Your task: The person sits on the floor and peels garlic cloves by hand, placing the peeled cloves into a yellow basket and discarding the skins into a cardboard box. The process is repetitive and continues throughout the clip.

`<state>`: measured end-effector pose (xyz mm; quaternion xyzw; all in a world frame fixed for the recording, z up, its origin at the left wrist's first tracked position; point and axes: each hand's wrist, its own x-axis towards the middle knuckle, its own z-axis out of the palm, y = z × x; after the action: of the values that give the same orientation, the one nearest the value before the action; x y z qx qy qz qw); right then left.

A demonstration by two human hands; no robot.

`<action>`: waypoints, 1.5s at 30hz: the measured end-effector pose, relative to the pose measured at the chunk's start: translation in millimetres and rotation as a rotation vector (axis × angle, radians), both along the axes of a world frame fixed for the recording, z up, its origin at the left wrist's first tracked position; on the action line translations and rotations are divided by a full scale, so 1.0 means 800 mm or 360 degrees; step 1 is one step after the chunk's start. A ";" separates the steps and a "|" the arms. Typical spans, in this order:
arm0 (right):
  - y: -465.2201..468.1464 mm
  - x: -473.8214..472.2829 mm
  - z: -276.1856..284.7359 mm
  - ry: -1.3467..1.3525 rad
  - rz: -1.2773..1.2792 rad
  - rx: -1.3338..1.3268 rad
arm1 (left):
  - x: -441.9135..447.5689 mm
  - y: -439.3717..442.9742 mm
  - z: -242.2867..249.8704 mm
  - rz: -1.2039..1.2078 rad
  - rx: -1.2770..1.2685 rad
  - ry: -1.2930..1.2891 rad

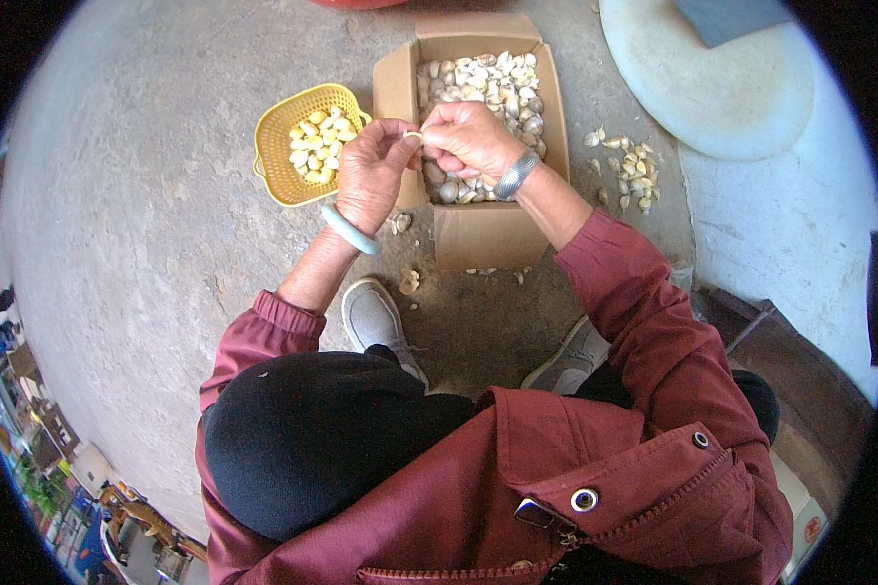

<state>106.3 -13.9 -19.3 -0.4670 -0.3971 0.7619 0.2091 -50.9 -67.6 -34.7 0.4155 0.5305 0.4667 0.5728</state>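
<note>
Between my two hands is a garlic clove (413, 135), small and mostly covered by my fingers. My left hand (375, 167) pinches it between thumb and fingertips. The fingertips of my right hand (475, 139) meet it from the other side; whether they grip the clove or its skin is hidden. Below my right hand stands an open cardboard box (494, 230) filled with unpeeled garlic cloves (483, 77). Left of my left hand sits a yellow plastic basket (272, 131) with peeled garlic cloves (314, 150) in it.
Loose cloves (636, 172) lie on the concrete floor (154, 219) right of the box. Garlic skins (410, 281) are scattered near my left shoe (372, 314). A pale round board (702, 88) leans at the upper right. Part of a red container (358, 3) shows at the top edge.
</note>
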 end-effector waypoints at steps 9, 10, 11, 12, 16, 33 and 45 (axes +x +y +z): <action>0.002 0.005 -0.009 0.0157 0.0014 -0.0081 | -0.010 0.003 -0.003 -0.0039 -0.0057 -0.0208; 0.002 0.006 -0.010 0.0172 0.0008 -0.0066 | -0.011 0.003 -0.003 -0.0016 -0.0085 -0.0255; 0.002 0.006 -0.010 0.0164 -0.0002 -0.0053 | -0.013 0.003 -0.003 0.0004 -0.0112 -0.0301; 0.003 0.007 -0.011 0.0189 -0.0001 -0.0013 | -0.014 0.004 -0.004 0.0022 -0.0120 -0.0349; 0.005 0.008 -0.012 0.0138 0.0093 0.0163 | -0.013 0.003 -0.007 0.0068 -0.0180 -0.0346; 0.000 0.001 0.001 -0.0120 0.0171 0.0352 | -0.011 0.001 -0.008 0.0062 -0.0181 -0.0291; -0.007 -0.008 -0.021 -0.0341 0.0135 0.0676 | -0.014 0.000 -0.005 0.0031 -0.0181 -0.0300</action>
<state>99.9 -19.3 -36.1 -0.4736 -0.5876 0.6155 0.2272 -62.3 -67.2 -38.9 0.3314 0.5039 0.4783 0.6383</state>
